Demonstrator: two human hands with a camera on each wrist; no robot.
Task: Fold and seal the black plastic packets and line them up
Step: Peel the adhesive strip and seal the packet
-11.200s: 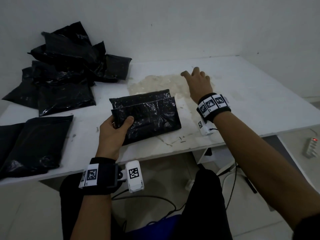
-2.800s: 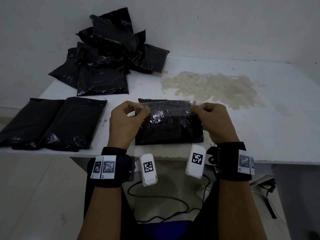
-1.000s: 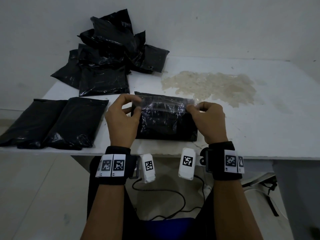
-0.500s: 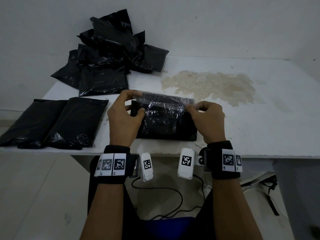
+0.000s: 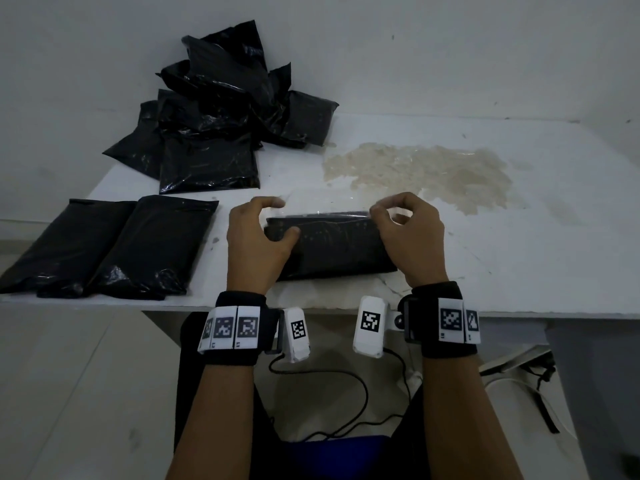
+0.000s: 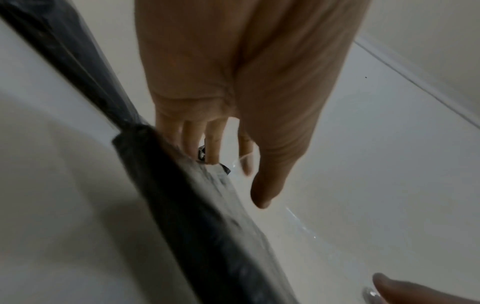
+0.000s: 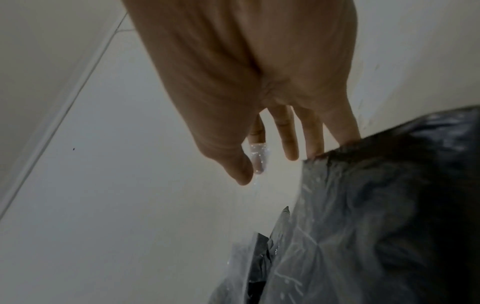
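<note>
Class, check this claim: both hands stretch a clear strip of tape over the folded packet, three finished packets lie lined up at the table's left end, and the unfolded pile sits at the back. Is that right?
One slip: the head view shows two finished packets lined up, not three. The left hand and right hand do hold the clear tape over the folded packet, and the pile sits behind.

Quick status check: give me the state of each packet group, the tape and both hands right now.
Packet being worked: folded, flat on the table, tape partly over its far edge.
Clear tape: stretched between both hands.
Left hand: pinching the tape's left end.
Right hand: pinching the tape's right end.
Two packets at left: lying side by side.
Heap of packets: loosely piled at the wall.
</note>
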